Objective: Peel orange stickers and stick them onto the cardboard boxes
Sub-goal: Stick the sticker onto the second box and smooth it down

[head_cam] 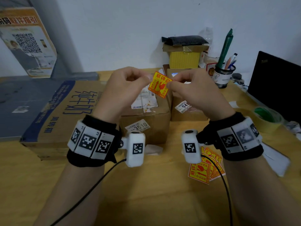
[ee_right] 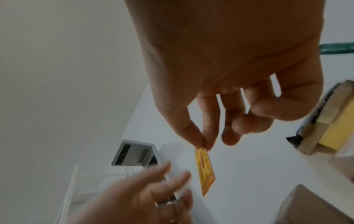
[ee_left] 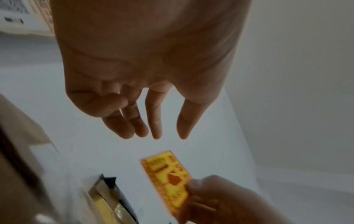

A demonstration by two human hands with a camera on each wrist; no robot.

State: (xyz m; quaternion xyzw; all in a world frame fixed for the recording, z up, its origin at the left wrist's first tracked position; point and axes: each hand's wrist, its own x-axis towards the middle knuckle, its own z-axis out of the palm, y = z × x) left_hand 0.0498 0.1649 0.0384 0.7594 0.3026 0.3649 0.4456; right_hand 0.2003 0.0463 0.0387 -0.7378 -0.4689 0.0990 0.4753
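hands: right hand (head_cam: 193,93) pinches sticker (head_cam: 160,84) | left hand (head_cam: 123,88) loose, apart

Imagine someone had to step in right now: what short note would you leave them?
Right hand: pinches one orange sticker by its edge, held up in the air above the boxes.
Left hand: fingers loose, close to the sticker but apart from it in the wrist views.
Spare stickers lie in a pile on the table near the right wrist.
Three cardboard boxes: big one on the left, middle one, right one.
Done: no orange sticker shows on any box.
Left: peel this one, stick it on, repeat.
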